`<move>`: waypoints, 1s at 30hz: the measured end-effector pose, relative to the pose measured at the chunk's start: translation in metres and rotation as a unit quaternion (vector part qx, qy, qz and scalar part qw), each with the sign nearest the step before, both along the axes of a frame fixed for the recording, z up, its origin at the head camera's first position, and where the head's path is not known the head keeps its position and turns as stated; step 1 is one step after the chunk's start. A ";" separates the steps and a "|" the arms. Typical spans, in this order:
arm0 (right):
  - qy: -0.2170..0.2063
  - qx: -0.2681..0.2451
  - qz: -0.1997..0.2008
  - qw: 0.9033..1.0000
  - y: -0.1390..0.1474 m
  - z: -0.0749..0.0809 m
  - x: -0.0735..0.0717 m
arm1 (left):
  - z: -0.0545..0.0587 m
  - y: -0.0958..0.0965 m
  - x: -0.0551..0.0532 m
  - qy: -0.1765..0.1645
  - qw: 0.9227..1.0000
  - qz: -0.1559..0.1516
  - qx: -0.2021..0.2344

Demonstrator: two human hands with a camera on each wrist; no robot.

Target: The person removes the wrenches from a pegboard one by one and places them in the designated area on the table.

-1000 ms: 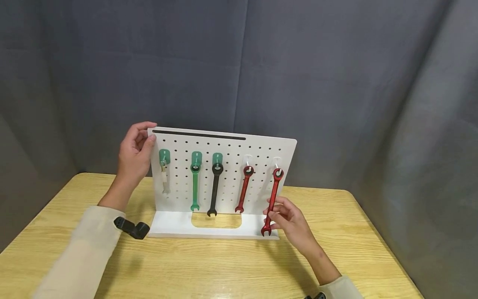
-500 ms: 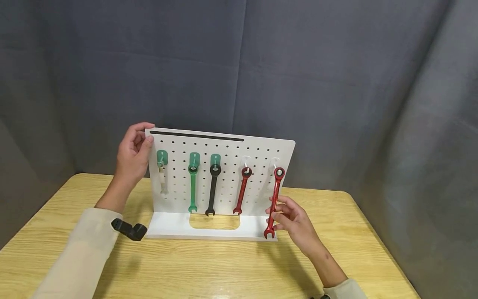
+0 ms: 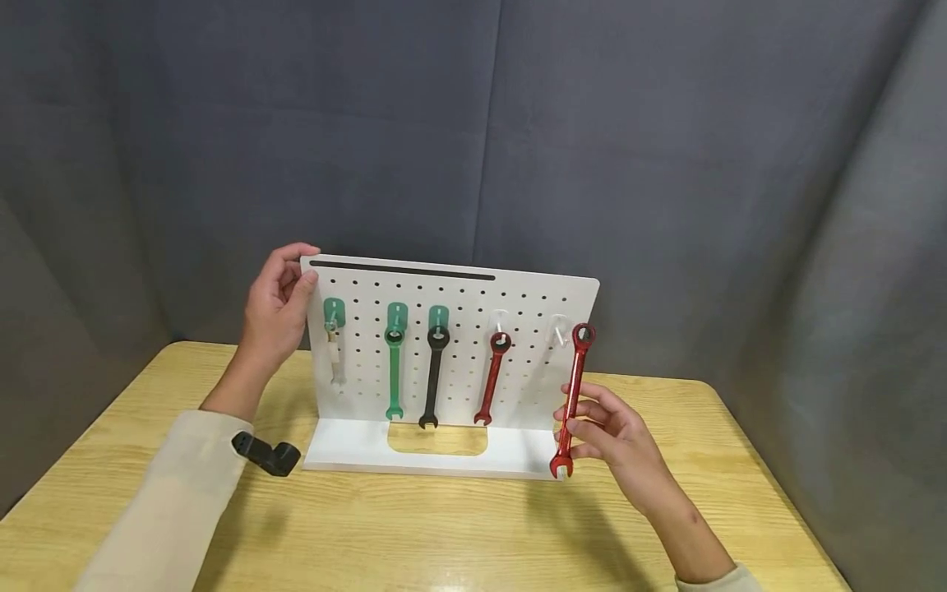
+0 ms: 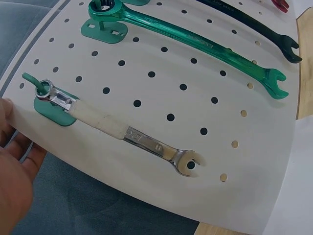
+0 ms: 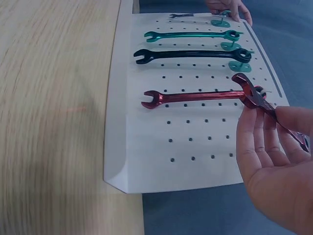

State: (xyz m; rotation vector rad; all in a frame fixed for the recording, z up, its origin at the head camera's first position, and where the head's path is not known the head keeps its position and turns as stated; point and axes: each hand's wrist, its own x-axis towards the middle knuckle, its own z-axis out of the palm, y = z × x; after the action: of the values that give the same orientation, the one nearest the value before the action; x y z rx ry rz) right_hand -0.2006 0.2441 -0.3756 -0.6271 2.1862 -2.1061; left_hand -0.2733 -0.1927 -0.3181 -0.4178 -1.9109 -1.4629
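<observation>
My right hand (image 3: 617, 436) pinches a red wrench (image 3: 573, 403) by its shaft, ring end up and open end down. The ring is off the clear hook (image 3: 560, 330) and just right of it. With my left hand (image 3: 275, 308) I grip the upper left corner of the white pegboard (image 3: 533, 362). Another red wrench (image 3: 491, 378), a black wrench (image 3: 433, 378) and a green wrench (image 3: 394, 374) hang on the board. Nearest my left hand hangs a silver wrench (image 4: 151, 144) with a pale wrap (image 4: 100, 119) round its shaft, on a green hook (image 4: 56, 112).
The board's white foot (image 3: 348, 448) stands on a wooden table (image 3: 414, 526), with a cut-out in it. Behind the table hangs a grey curtain (image 3: 629, 164). A black wrist camera (image 3: 266, 454) is strapped to the left sleeve.
The right hand has drawn the red wrench off its hook, toward me and to the right. The left hand still grips the board's corner.
</observation>
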 end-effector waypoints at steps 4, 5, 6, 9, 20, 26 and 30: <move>-0.004 0.012 -0.008 1.000 0.005 0.004 0.002 | -0.003 -0.006 -0.007 -0.001 1.000 0.012 -0.001; -0.010 0.016 -0.010 1.000 0.007 0.004 0.003 | -0.005 -0.008 -0.009 -0.001 1.000 0.014 -0.001; -0.015 0.021 -0.014 1.000 0.008 0.004 0.004 | -0.006 -0.009 -0.010 -0.002 1.000 0.016 -0.002; -0.029 0.041 -0.028 0.998 0.014 0.002 0.007 | -0.007 -0.013 -0.012 0.001 1.000 0.018 -0.002; -0.092 0.094 -0.033 0.991 0.036 -0.008 0.012 | -0.008 -0.018 -0.008 -0.018 1.000 0.011 -0.010; -0.107 0.100 -0.025 0.989 0.047 -0.017 0.011 | -0.007 -0.016 -0.009 -0.009 1.000 0.001 -0.025; -0.120 0.109 -0.015 0.987 0.056 -0.022 0.013 | -0.006 -0.013 -0.009 -0.013 0.999 0.001 -0.039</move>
State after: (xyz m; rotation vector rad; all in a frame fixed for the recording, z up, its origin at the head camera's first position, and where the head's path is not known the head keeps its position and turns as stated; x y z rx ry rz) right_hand -0.1880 0.2996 -0.3973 -0.3078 2.2553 -1.8082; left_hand -0.2821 -0.2056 -0.3243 -0.4350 -1.9931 -1.4030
